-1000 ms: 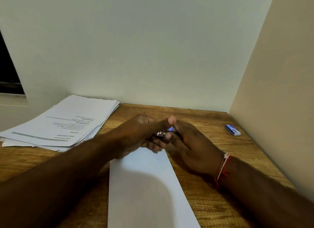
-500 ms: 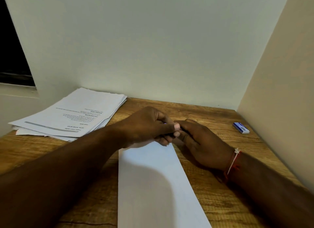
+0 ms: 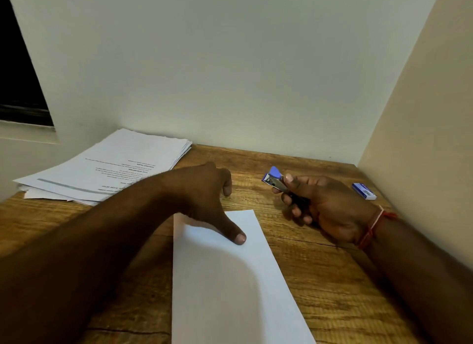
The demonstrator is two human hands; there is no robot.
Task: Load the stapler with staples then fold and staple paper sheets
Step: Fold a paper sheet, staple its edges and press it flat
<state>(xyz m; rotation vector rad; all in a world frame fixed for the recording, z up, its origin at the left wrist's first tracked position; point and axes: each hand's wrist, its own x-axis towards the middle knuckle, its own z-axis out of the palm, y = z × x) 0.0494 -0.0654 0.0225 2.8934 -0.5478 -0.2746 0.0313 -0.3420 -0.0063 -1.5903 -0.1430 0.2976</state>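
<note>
A folded white paper sheet (image 3: 230, 279) lies lengthwise on the wooden table (image 3: 320, 279) in front of me. My left hand (image 3: 204, 192) hovers over its far end, thumb tip resting on the sheet and fingers curled down towards the table beyond it. My right hand (image 3: 322, 205) grips a small blue and metal stapler (image 3: 275, 181) to the right of the sheet, its nose pointing left and lifted off the table. A small blue staple box (image 3: 364, 190) lies by the right wall.
A stack of printed papers (image 3: 110, 167) sits at the back left of the table. Walls close the table at the back and on the right. A dark window opening (image 3: 18, 69) is at the far left.
Both hands were together on the stapler at the sheet's far end. Now they have parted: the right hand carried the stapler to the right, and the left hand dropped onto the sheet.
</note>
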